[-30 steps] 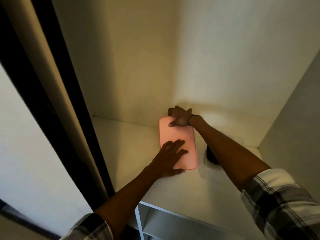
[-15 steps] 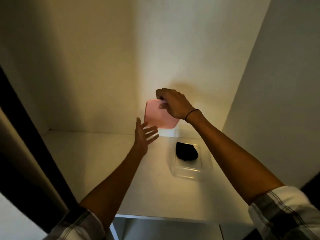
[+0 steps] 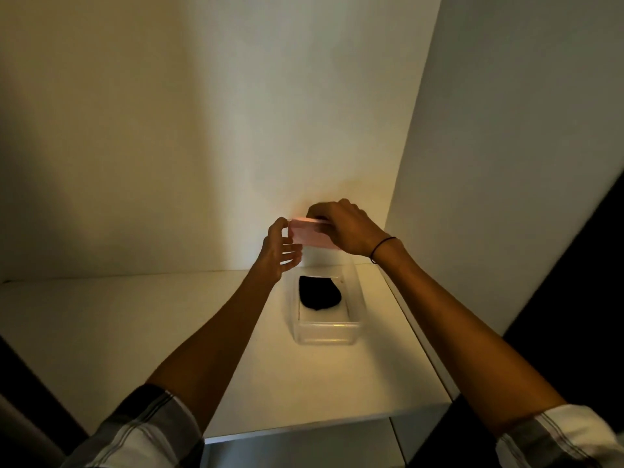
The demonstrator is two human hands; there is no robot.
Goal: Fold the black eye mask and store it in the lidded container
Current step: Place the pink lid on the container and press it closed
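Note:
The folded black eye mask (image 3: pixel 319 292) lies inside a clear rectangular container (image 3: pixel 327 332) on the white shelf. The pink lid (image 3: pixel 309 234) is held in the air above the container's far end, tilted. My right hand (image 3: pixel 344 228) grips the lid's top edge from the right. My left hand (image 3: pixel 282 248) has its thumb and forefinger on the lid's left corner, the other fingers spread below it.
The white shelf (image 3: pixel 135 325) sits in a closet alcove with a back wall and a right side wall (image 3: pixel 506 163) close to the container. The shelf's front edge (image 3: pixel 304 430) runs below my forearms, with a lower compartment beneath.
The lid, first lying flat on the container under both hands, has been lifted off by my right hand, uncovering the mask. My left hand has now risen to pinch the lid's left corner.

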